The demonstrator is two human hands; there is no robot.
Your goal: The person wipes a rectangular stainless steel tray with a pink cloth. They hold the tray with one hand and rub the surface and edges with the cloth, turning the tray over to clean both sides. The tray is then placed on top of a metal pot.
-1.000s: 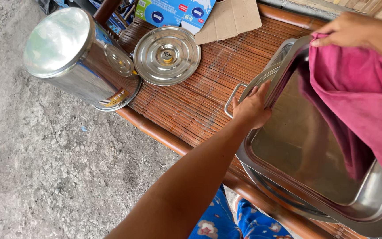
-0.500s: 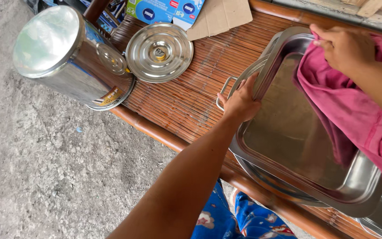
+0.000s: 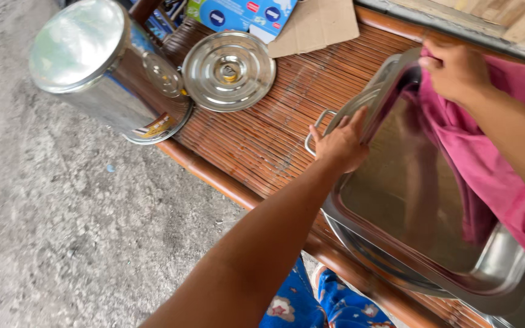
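At ten o'clock in my view stands a tall shiny steel canister (image 3: 107, 70) with a mirror-bright top, its base on the edge of the brown slatted bamboo table (image 3: 262, 140); rough grey concrete ground (image 3: 50, 225) fills everything from seven to nine o'clock. Just beside the canister, at eleven o'clock, lies a round ridged steel lid (image 3: 228, 71) with a small central knob. At twelve o'clock a blue-and-white cardboard box (image 3: 244, 12) and a flat piece of brown cardboard (image 3: 317, 24) are cut off by the top edge.

Toward the centre, my left hand (image 3: 340, 144) grips the near rim of a large rectangular steel tray (image 3: 408, 200), fingers spread flat along the edge. More trays are stacked beneath it; I cannot count them, and a wire handle pokes out at the hand's left. At two o'clock my right hand (image 3: 457, 70) is closed on a pink cloth (image 3: 493, 182) pressed against the tray's far rim. The tray's lower right corner and the cloth run out of frame. At six o'clock, blue patterned trousers (image 3: 323, 304) show.
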